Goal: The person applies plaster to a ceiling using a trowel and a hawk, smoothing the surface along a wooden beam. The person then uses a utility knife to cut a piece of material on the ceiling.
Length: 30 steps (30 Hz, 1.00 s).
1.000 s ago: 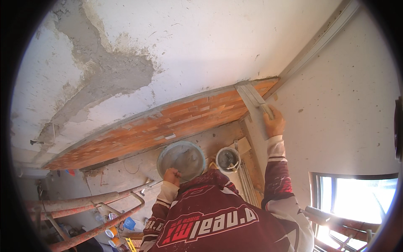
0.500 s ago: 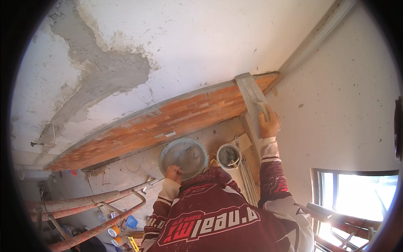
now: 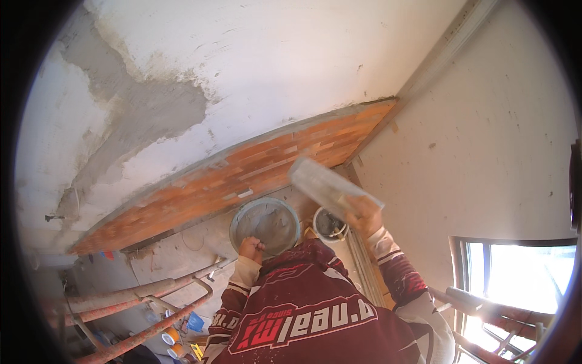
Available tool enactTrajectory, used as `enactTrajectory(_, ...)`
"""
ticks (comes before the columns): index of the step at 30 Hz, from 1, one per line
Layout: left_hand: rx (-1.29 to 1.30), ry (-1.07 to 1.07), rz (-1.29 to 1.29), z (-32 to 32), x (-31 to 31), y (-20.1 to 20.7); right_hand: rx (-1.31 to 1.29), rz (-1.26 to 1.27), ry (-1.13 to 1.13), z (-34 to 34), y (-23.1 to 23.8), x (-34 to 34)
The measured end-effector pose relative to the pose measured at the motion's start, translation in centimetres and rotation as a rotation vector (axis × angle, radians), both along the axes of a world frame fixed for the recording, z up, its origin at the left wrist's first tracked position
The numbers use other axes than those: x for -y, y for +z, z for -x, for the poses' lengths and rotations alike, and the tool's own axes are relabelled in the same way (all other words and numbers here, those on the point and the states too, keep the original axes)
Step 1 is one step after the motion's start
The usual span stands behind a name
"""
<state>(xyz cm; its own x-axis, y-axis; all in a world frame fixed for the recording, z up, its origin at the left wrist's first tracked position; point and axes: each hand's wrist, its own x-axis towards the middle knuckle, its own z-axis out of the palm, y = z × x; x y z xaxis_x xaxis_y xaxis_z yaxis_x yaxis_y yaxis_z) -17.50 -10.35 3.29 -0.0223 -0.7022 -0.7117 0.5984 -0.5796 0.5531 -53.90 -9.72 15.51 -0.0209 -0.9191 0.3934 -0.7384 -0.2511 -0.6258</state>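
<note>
My right hand point(image 3: 364, 215) is closed around the handle of a long grey plastering float point(image 3: 321, 183), blurred by motion. The float slants in the air, between the exposed brickwork and a bucket, its far end pointing up and left. My left hand point(image 3: 251, 249) is curled closed over the near left rim of a round, bluish tub point(image 3: 297, 221). Thick grey mortar point(image 3: 267, 224) lies in the tub. Whether the left fingers grip the rim or something else cannot be made out.
The brick strip point(image 3: 242, 176) runs below a white wall with a grey patch point(image 3: 157, 109). A white-rimmed bucket point(image 3: 331, 224) stands right of the tub. Red scaffold tubes point(image 3: 133, 291) cross at lower left, others point(image 3: 503, 315) at lower right near a bright window point(image 3: 527, 273).
The float has come away from the corner at the brickwork's right end and swung left and down, toward the tub. My left hand and the tub have hardly moved.
</note>
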Motion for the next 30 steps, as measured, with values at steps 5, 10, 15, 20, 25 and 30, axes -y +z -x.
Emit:
enactTrajectory(5, -0.001, -0.044, -0.010, 0.1, 0.3, -0.3, -0.198, -0.067, 0.435, -4.7, -3.7, -1.0)
enactTrajectory(10, 0.015, -0.016, -0.037, 0.3, 0.4, 0.1, -0.205, -0.111, 0.398, -5.7, -4.1, -1.1)
enactTrajectory(15, -0.019, -0.084, -0.001, 0.2, 0.5, 0.4, -0.086, -0.093, -0.207, 0.8, -1.5, 0.4)
enactTrajectory(20, 0.020, -0.070, -0.072, 0.7, 0.9, 1.4, -0.262, 0.104, -0.717, 7.7, 1.6, 4.0)
enactTrajectory(25, 0.008, -0.074, -0.067, 0.5, 1.1, 1.4, -0.241, 0.085, -0.790, 12.0, 3.9, 6.8)
enactTrajectory(30, -0.007, -0.073, -0.047, 0.0, 1.2, 0.3, -0.379, 0.028, -0.787, 12.2, 3.1, 8.4)
